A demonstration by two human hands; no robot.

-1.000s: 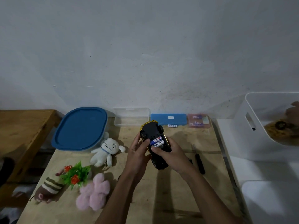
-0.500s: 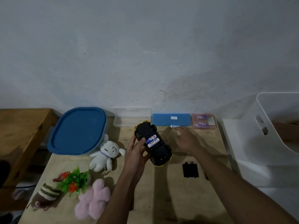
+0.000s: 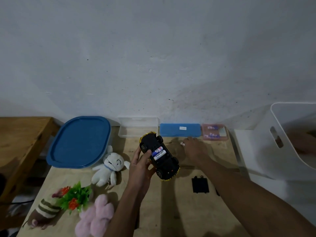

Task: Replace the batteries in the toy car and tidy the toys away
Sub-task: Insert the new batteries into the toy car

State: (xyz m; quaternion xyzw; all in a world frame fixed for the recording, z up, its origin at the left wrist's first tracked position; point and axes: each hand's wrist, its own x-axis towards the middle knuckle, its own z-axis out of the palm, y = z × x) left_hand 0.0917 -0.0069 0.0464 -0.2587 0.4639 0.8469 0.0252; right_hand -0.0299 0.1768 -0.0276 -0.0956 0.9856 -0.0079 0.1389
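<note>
**One brand name legible**

"Heybright" stands on the white battery (image 3: pixel 159 154) seated in the upturned toy car's (image 3: pixel 166 165) underside; the second battery (image 3: pixel 157 149) beside it bears red marks, perhaps a logo; the blue case's (image 3: pixel 172 133) white label (image 3: pixel 183 128) is too small to read.

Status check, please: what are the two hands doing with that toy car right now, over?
Left hand grips toy car, upside down, batteries showing. Right hand flat near blue case. Battery cover off, on table. Nothing blocking.
</note>
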